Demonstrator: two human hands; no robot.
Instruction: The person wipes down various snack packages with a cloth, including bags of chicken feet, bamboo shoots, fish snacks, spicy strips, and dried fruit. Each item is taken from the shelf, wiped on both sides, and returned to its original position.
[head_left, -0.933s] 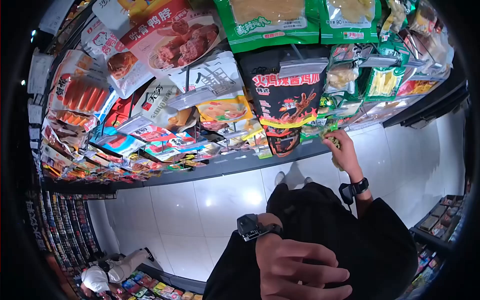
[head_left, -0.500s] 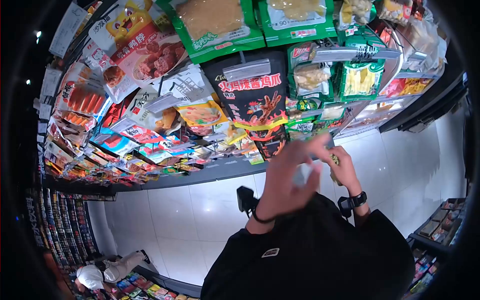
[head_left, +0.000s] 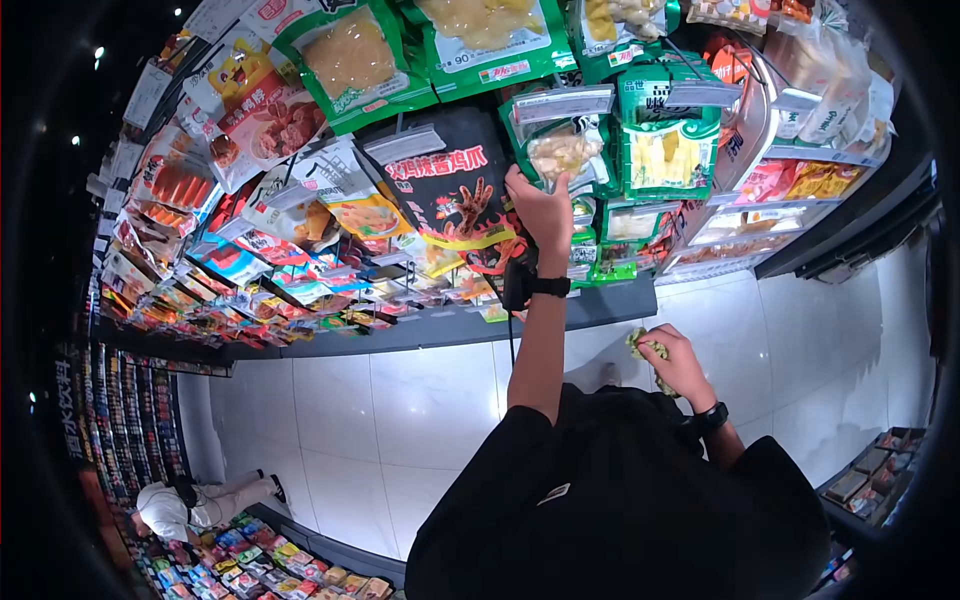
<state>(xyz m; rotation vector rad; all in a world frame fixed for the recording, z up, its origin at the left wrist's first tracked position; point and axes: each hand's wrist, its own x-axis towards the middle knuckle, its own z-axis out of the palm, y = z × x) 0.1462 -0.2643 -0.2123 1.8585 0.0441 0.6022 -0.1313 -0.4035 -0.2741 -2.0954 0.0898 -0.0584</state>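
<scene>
My left hand [head_left: 545, 212] is raised to the shelf display, its thumb and fingers at the lower left part of a green-edged snack packet [head_left: 565, 150] with pale pieces showing in its window. The fingers' far side is partly hidden by the packet. Just left of that hand hangs a black chicken-feet snack bag [head_left: 455, 190] with red lettering. Lower down, over the floor, my right hand [head_left: 680, 365] is closed around a crumpled yellow-green thing [head_left: 636, 344]; its kind cannot be made out. To the right of the touched packet hangs another green packet [head_left: 667, 150].
Large green packets [head_left: 490, 35] hang above, and price-tag holders [head_left: 715, 94] stick out in front of the rows. A grey shelf base [head_left: 420, 335] edges the white tiled floor [head_left: 430, 420]. A person in white [head_left: 165, 510] bends at another display, lower left.
My left hand has moved up and forward from in front of my body to the green-edged packet. My right hand, still holding the yellow-green thing, appears slightly lower in view.
</scene>
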